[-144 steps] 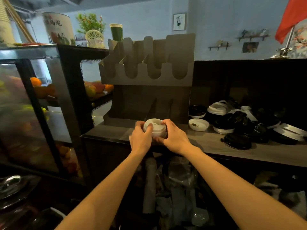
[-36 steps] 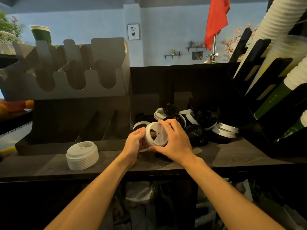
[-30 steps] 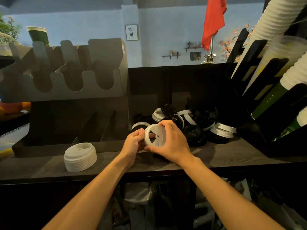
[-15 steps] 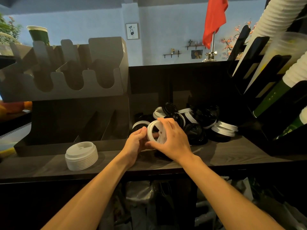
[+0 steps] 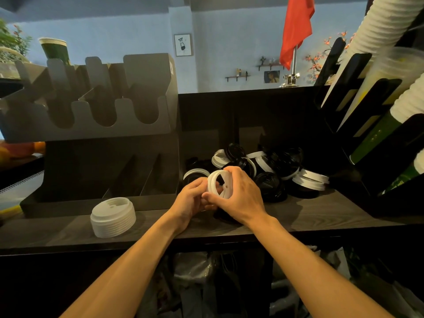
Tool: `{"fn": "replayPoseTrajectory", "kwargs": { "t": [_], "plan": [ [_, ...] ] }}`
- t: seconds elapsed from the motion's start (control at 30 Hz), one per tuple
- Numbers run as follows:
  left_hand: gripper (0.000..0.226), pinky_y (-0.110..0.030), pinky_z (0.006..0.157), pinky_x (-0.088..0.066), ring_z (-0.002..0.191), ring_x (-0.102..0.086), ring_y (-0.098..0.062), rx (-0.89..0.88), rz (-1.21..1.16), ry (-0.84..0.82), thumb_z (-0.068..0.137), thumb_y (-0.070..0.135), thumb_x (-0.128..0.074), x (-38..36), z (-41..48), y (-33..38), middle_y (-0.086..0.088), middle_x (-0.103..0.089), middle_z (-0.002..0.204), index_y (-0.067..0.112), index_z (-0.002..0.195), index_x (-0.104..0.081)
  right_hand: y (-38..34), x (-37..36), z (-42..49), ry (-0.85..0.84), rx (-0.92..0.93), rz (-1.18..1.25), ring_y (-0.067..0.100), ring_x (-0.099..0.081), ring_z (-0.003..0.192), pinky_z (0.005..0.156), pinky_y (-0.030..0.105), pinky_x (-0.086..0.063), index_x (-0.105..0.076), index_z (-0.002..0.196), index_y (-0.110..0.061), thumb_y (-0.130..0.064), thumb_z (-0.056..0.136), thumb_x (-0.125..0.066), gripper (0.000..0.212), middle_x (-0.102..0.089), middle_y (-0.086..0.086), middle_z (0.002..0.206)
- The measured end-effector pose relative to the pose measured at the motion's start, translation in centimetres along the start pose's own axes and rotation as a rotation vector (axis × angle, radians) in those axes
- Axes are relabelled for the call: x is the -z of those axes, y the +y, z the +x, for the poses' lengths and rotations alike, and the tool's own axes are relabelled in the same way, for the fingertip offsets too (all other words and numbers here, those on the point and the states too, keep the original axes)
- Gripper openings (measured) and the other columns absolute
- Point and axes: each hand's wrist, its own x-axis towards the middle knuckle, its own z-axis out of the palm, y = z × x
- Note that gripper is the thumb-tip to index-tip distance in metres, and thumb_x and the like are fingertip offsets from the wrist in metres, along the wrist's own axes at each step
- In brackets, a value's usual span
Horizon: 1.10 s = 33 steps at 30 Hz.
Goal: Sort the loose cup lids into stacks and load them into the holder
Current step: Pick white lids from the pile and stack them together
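Above the dark counter (image 5: 309, 214) both hands hold one white lid (image 5: 216, 183) on edge, its hollow side turned left. My right hand (image 5: 238, 196) curls over its top and right rim. My left hand (image 5: 191, 199) pinches its lower left rim. A stack of white lids (image 5: 112, 216) stands on the counter at the left, in front of the grey holder (image 5: 91, 125), whose slots show no lids. A heap of loose black and white lids (image 5: 270, 173) lies just behind my hands.
A black rack (image 5: 376, 138) of stacked paper cups leans in from the right. The dark back panel (image 5: 252, 115) rises behind the heap. A display case with fruit (image 5: 18, 149) is at the far left. Bags fill the space below the counter.
Since 4.8 s ago the view shifted right and the white stack was let go on the counter. Over the last second the single lid has tipped slightly more on edge between my hands.
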Motion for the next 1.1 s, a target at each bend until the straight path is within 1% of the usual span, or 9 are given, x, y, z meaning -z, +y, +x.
{"fn": "replayPoseTrajectory", "kwargs": {
  "t": [0.23, 0.4, 0.5, 0.57, 0.63, 0.7, 0.83, 0.93, 1.1],
  "plan": [
    [0.025, -0.03, 0.075, -0.059, 0.103, -0.073, -0.021, -0.01, -0.06, 0.002, 0.102, 0.001, -0.046, -0.6, 0.1, -0.1, -0.012, -0.075, 0.111, 0.012, 0.081, -0.052, -0.3, 0.4, -0.3, 0.08, -0.007, -0.013, 0.008, -0.055, 0.088, 0.072, 0.024, -0.048, -0.051, 0.115, -0.021, -0.082, 0.072, -0.059, 0.075, -0.055, -0.01, 0.102],
    [0.024, -0.035, 0.081, -0.058, 0.101, -0.073, -0.023, 0.01, -0.086, -0.001, 0.104, 0.007, -0.045, -0.9, -0.2, 0.1, -0.011, -0.074, 0.118, 0.012, 0.084, -0.057, -0.4, 0.8, -0.4, 0.086, -0.035, -0.011, 0.006, -0.051, 0.089, 0.071, 0.021, -0.044, -0.051, 0.118, -0.02, -0.082, 0.069, -0.061, 0.079, -0.051, -0.013, 0.102],
    [0.029, -0.041, 0.092, -0.055, 0.103, -0.071, -0.026, 0.035, -0.119, -0.015, 0.105, 0.029, -0.045, -1.1, -0.3, 0.2, -0.012, -0.075, 0.116, 0.013, 0.097, -0.067, 0.0, 0.4, -0.1, 0.075, -0.009, -0.063, 0.01, -0.052, 0.093, 0.074, 0.024, -0.047, -0.049, 0.12, -0.019, -0.087, 0.067, -0.056, 0.086, -0.054, -0.007, 0.109],
    [0.026, -0.037, 0.087, -0.056, 0.101, -0.07, -0.027, 0.037, -0.074, 0.003, 0.096, 0.037, -0.056, -1.2, 0.0, 0.1, -0.008, -0.077, 0.105, 0.014, 0.091, -0.068, 0.4, 0.3, 0.1, 0.041, 0.031, -0.103, 0.012, -0.052, 0.097, 0.08, 0.029, -0.051, -0.047, 0.124, -0.018, -0.089, 0.066, -0.053, 0.092, -0.053, -0.004, 0.114],
    [0.021, -0.033, 0.074, -0.056, 0.092, -0.069, -0.029, 0.022, -0.071, 0.106, 0.087, 0.034, -0.066, -1.2, 0.3, -0.1, -0.006, -0.077, 0.09, 0.015, 0.077, -0.067, 0.7, 0.3, 0.1, -0.025, 0.097, -0.114, 0.013, -0.05, 0.108, 0.092, 0.032, -0.049, -0.043, 0.134, -0.017, -0.085, 0.065, -0.06, 0.098, -0.051, -0.002, 0.124],
    [0.022, -0.035, 0.07, -0.054, 0.081, -0.069, -0.026, 0.005, -0.108, 0.286, 0.092, 0.031, -0.065, -0.7, 0.7, -0.5, -0.009, -0.077, 0.086, 0.013, 0.081, -0.072, 0.8, 0.1, 0.0, -0.058, 0.136, -0.085, 0.013, -0.044, 0.124, 0.104, 0.03, -0.039, -0.04, 0.144, -0.017, -0.086, 0.07, -0.057, 0.103, -0.049, -0.002, 0.138],
    [0.029, -0.03, 0.067, -0.055, 0.078, -0.07, -0.02, -0.036, -0.11, 0.548, 0.103, 0.035, -0.055, 0.2, 1.3, -1.0, -0.01, -0.075, 0.092, 0.009, 0.099, -0.067, 1.2, -0.3, 0.0, 0.028, 0.097, -0.136, 0.013, -0.05, 0.122, 0.099, 0.028, -0.043, -0.052, 0.134, -0.02, -0.053, 0.094, -0.054, 0.052, -0.053, -0.006, 0.132],
    [0.031, -0.027, 0.061, -0.054, 0.077, -0.067, -0.018, -0.025, -0.042, 0.585, 0.106, 0.038, -0.049, 0.1, 1.8, -1.5, -0.009, -0.073, 0.098, 0.01, 0.103, -0.062, 1.6, -0.3, 0.0, -0.191, 0.049, -0.233, 0.013, -0.049, 0.12, 0.097, 0.027, -0.04, -0.057, 0.131, -0.022, -0.041, 0.098, -0.052, 0.039, -0.052, -0.009, 0.13],
    [0.029, -0.029, 0.061, -0.054, 0.081, -0.066, -0.02, 0.007, -0.069, 0.612, 0.106, 0.038, -0.048, 0.6, 2.3, -1.9, -0.011, -0.071, 0.103, 0.012, 0.103, -0.06, 1.5, -0.8, 0.4, -0.437, -0.093, -0.278, 0.015, -0.024, 0.145, 0.117, 0.035, -0.021, -0.035, 0.152, -0.027, -0.052, 0.1, -0.037, 0.057, -0.032, -0.004, 0.158]
  ]
}}
